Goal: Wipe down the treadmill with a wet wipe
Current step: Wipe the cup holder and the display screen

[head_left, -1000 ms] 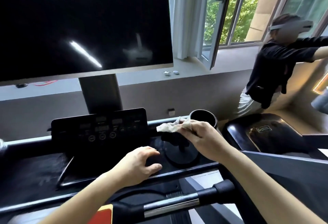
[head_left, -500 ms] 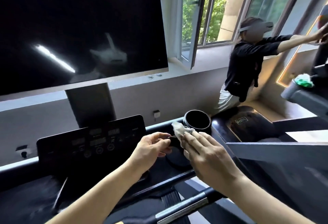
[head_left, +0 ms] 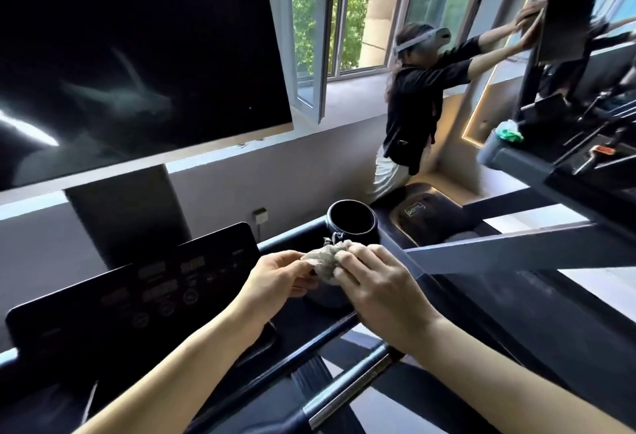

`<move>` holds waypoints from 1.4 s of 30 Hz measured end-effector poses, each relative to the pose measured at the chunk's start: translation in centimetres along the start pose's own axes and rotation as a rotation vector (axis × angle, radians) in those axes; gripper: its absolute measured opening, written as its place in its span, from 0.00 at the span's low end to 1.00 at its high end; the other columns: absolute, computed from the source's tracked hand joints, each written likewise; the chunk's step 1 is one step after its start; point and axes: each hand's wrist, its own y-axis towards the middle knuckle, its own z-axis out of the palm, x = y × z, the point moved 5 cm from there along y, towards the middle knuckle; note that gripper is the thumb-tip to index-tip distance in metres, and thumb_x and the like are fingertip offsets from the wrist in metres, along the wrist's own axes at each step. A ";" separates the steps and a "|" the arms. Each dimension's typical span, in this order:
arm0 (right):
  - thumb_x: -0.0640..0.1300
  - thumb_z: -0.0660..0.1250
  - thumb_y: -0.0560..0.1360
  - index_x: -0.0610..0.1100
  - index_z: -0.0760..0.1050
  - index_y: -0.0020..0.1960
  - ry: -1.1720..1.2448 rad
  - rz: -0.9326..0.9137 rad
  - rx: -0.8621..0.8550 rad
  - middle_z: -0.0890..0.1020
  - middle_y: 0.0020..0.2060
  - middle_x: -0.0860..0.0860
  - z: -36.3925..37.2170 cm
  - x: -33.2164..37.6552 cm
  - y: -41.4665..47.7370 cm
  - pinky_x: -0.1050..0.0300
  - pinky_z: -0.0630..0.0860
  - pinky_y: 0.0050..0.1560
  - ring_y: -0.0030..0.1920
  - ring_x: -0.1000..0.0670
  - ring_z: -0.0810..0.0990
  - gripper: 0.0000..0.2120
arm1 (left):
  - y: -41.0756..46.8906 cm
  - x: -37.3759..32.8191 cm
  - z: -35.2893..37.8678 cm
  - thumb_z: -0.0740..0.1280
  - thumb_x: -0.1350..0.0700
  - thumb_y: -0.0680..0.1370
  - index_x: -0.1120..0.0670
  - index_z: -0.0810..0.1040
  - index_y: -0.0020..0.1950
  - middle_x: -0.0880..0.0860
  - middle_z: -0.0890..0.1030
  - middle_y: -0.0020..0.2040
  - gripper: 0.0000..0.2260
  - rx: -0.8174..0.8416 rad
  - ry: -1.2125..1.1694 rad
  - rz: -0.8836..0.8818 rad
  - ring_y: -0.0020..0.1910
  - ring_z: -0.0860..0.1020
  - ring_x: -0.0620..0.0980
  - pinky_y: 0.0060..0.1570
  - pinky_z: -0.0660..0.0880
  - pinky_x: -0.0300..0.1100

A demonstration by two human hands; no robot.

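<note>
nearest the camera, a handrail (head_left: 347, 395) with a silver section crosses the lower right of the treadmill (head_left: 309, 323). both forearms reach over it to the right end of the console.

the left hand (head_left: 275, 279) has its fingers curled, and thumb and fingertips pinch the left edge of the wet wipe (head_left: 321, 261). the right hand (head_left: 382, 289) lies over the wipe's right side, its fingers pressed together and bent round it. the wipe is crumpled into a greyish wad between the two hands, above a round dark recess at the console's right end. whether it touches the treadmill i cannot tell.

to the left of the hands the dark control panel (head_left: 137, 282) stands tilted, its buttons faint. just beyond the wipe is the black cup holder (head_left: 351, 223), at the console's far right corner.

above the panel a big dark screen (head_left: 137, 55) stands on a post. behind it, along the far wall, a window (head_left: 309, 38) hangs open onto green trees. at the far right a person (head_left: 413, 117) in a black top and a headset presses both hands on the screen of a second treadmill (head_left: 550, 165).
</note>
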 end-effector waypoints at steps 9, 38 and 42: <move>0.62 0.66 0.79 0.44 0.75 0.34 0.511 0.630 0.310 0.72 0.37 0.54 2.9 -3.6 4.9 0.53 0.70 0.44 0.41 0.51 0.75 0.24 | 0.2 0.3 -0.3 0.67 0.62 0.82 0.53 0.84 0.51 0.54 0.88 0.43 0.08 0.059 -0.007 -0.008 0.43 0.85 0.50 0.51 0.79 0.48; 0.47 0.67 0.76 0.44 0.83 0.46 0.539 0.316 0.481 0.85 0.46 0.49 15.6 -10.6 7.7 0.47 0.78 0.50 0.48 0.42 0.83 0.08 | 2.7 -2.2 -8.1 0.67 0.47 0.75 0.51 0.84 0.57 0.44 0.82 0.56 0.14 -0.280 1.138 0.528 0.59 0.79 0.47 0.61 0.74 0.45; 0.50 0.62 0.76 0.45 0.84 0.40 0.471 -0.020 0.472 0.85 0.53 0.49 17.7 -11.4 6.6 0.49 0.79 0.53 0.50 0.44 0.83 0.15 | 2.6 -1.9 -8.8 0.70 0.50 0.74 0.51 0.84 0.58 0.46 0.80 0.61 0.14 -0.316 1.166 0.567 0.63 0.77 0.48 0.67 0.72 0.47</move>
